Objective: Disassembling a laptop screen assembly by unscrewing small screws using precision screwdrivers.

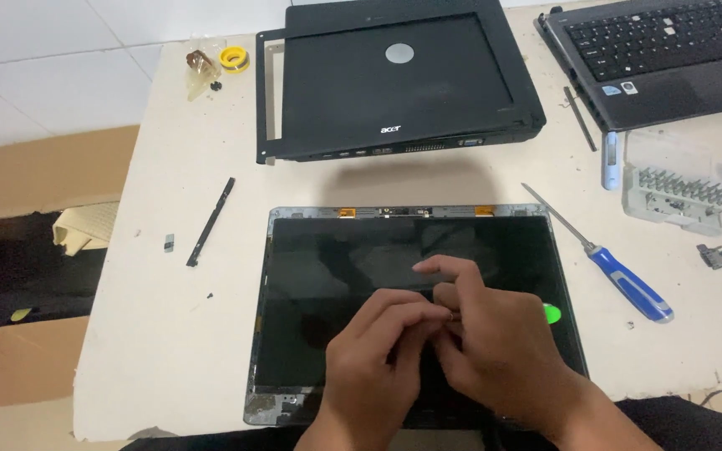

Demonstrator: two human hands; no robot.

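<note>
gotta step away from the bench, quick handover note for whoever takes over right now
Left hand and right hand: fingertips pinched together on something tiny, too small to identify, above the bare laptop screen panel.
Panel lies flat on the table, bezel off.
Closed black laptop sits behind it; blue-handled screwdriver and bit set to the right.
Done: panel exposed. Left: cannot tell.

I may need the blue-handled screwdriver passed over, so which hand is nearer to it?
Right. The right hand is over the screen panel, closest to the blue-handled screwdriver lying off to its right. The left hand sits farther away, beyond the right hand.
</note>
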